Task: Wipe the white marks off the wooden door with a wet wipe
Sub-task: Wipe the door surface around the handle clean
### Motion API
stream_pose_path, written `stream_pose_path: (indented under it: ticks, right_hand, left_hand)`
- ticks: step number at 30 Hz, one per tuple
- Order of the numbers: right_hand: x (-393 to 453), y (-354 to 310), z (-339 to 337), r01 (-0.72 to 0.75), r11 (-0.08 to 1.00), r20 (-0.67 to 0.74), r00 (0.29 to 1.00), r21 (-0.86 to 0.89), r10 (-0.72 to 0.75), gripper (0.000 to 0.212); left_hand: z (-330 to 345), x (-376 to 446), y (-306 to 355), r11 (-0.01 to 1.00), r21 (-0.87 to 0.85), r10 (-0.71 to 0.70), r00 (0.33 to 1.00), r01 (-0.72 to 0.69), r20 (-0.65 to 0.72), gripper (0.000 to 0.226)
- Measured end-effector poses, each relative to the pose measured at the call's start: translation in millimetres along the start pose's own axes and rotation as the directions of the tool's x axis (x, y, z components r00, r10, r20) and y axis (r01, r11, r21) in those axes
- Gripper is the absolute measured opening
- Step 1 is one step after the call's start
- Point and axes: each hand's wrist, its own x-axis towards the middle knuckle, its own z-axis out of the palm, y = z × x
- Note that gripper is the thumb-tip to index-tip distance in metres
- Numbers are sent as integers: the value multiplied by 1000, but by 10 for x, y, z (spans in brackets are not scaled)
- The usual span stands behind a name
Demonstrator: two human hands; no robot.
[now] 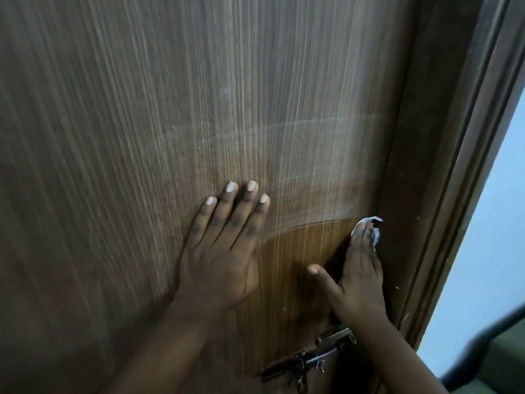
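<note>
The wooden door (142, 137) fills the view, with a whitish haze (298, 155) over its middle and upper part. A darker, wet-looking patch (301, 251) lies between my hands. My left hand (224, 251) rests flat on the door, fingers spread, holding nothing. My right hand (360, 268) presses a crumpled white wet wipe (375, 230) against the door near its right edge, thumb stuck out to the left. Only the wipe's tip shows past my fingertips.
A dark metal slide bolt (309, 362) is fixed to the door below my right wrist. The brown door frame (443, 194) runs down the right side. Beyond it is a pale blue wall (488, 237) and a dark rail (488, 345).
</note>
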Motion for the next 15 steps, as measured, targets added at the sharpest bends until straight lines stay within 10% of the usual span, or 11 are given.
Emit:
stream_pose_path:
  ticks: [9, 15]
  right_hand:
    - [-322, -78, 217, -174, 983, 73, 983, 55, 170, 122]
    - [-331, -663, 275, 214, 975, -36, 977, 56, -212, 97]
  left_hand:
    - [68, -11, -1, 1000, 27, 15, 999, -14, -36, 54]
    - [81, -15, 18, 999, 50, -6, 999, 7, -32, 56]
